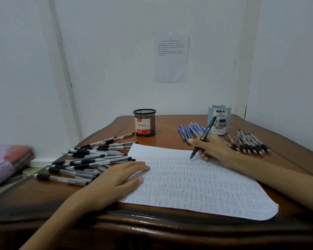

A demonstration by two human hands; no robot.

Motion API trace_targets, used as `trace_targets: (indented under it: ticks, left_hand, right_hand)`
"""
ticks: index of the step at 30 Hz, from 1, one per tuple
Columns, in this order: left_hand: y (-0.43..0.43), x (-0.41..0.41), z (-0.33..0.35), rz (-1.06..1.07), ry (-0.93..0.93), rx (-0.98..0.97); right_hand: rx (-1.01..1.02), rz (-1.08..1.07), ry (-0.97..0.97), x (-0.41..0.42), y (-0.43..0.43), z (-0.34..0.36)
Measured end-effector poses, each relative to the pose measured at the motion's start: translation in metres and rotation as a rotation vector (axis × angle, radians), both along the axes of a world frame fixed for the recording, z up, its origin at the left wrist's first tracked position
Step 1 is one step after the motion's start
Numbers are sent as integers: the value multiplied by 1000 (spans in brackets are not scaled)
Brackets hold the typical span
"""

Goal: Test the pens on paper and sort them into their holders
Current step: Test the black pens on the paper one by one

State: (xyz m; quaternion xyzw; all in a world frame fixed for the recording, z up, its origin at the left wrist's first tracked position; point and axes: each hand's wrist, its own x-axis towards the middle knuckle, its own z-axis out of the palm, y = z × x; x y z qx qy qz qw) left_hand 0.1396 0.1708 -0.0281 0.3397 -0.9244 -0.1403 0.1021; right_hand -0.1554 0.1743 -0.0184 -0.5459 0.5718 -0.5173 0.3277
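Note:
A white sheet of paper (202,188) covered in small test scribbles lies on the wooden table (161,221). My right hand (212,148) grips a dark pen (204,136), its tip touching the paper near the top edge. My left hand (116,179) rests flat on the paper's left side, fingers straight. A pile of black-grip clear pens (87,161) lies left of the paper. Blue pens (191,130) and a row of black-grip pens (249,143) lie at the back right. A black mesh holder (145,122) and a pale blue desk organizer (219,120) stand at the back.
A purple and red folder (9,161) lies off the table's left side. A printed sheet (171,57) is stuck on the white wall behind. The table's curved front edge runs just below the paper.

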Motion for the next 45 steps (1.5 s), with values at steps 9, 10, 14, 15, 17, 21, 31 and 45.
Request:
trace_targets:
  ticks: [9,10,14,15,17,21,31,45]
  left_hand:
    - [-5,2,-3,-18,28,-26]
    - [-5,2,-3,-21,22,-28]
    - [-1,1,-2,0,12,-12]
    - [0,1,-1,4,17,-14]
    - [0,1,-1,7,13,-14]
    - [-2,2,-2,4,4,-18]
    - [-1,1,-1,3,2,-9]
    - [-2,0,-2,-14,25,-24]
  right_hand:
    - [-18,35,15,-2,-2,-2]
    - [-17,40,16,-2,-3,-2]
    - [-17,11,53,-4,-5,-3]
    - [-18,8,54,-4,-5,-3]
    - [-20,13,30,-5,-5,-4]
    - [-22,33,27,-5,-5,-4]
    - [-32,28,29,-4,-6,-3]
    - [-59,15,-16,-3,-3,-2]
